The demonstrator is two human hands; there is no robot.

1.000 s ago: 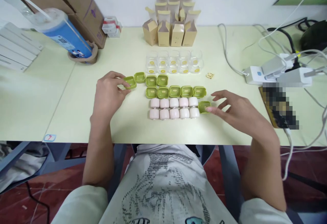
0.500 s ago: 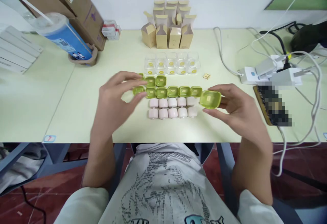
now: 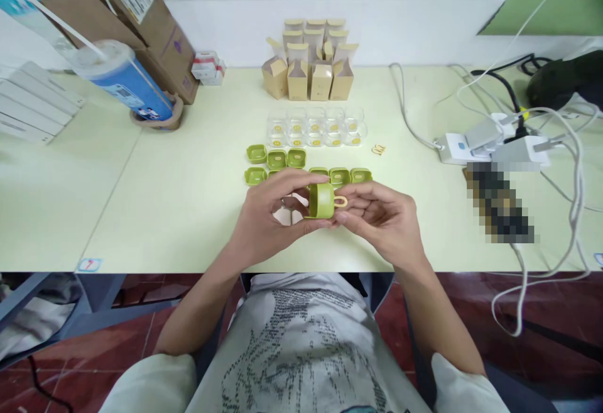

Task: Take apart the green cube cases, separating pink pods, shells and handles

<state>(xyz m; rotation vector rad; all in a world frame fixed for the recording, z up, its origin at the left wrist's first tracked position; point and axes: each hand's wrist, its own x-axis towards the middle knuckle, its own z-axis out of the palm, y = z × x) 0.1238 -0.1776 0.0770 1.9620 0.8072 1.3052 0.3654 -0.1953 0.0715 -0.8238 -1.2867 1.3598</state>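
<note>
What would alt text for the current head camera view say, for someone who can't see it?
A person's left hand holds a green cup on its side, its opening facing left, with the right hand at the yellow loop on its base. Beyond, on a pale table, are more green cups, clear containers and small cardboard boxes.

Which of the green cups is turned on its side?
The one in the left hand: that green cup has its yellow loop toward the right hand. The other visible cups sit open side up on the table.
</note>
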